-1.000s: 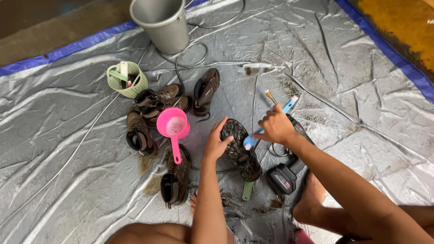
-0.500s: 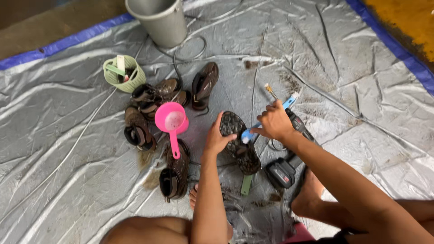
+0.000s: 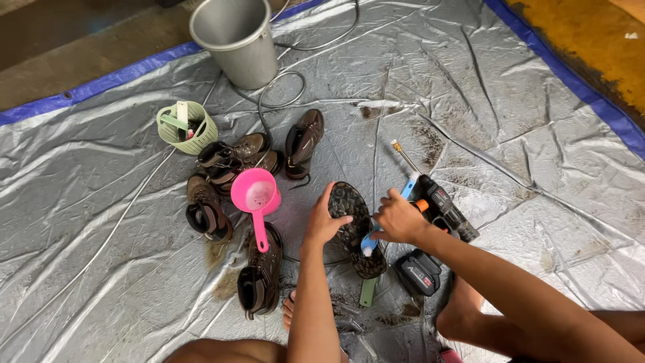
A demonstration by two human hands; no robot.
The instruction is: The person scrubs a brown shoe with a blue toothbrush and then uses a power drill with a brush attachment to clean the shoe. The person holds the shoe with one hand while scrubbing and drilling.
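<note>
A muddy boot (image 3: 351,225) lies sole up on the grey tarp (image 3: 101,282) in front of me. My left hand (image 3: 324,218) presses on the left edge of its sole. My right hand (image 3: 398,218) grips a blue-handled brush (image 3: 376,234) whose head rests on the sole. A green-handled brush (image 3: 367,290) lies just below the boot.
Several more brown boots (image 3: 228,161) lie to the left, with a pink scoop (image 3: 255,198) on them. A black cordless power tool (image 3: 437,215) and its battery (image 3: 418,272) sit to the right. A metal bucket (image 3: 235,40), a green basket (image 3: 186,126) and a hose (image 3: 282,94) lie farther back.
My right hand has shifted the brush slightly along the sole. My left hand stays on the boot. The view has drifted a little.
</note>
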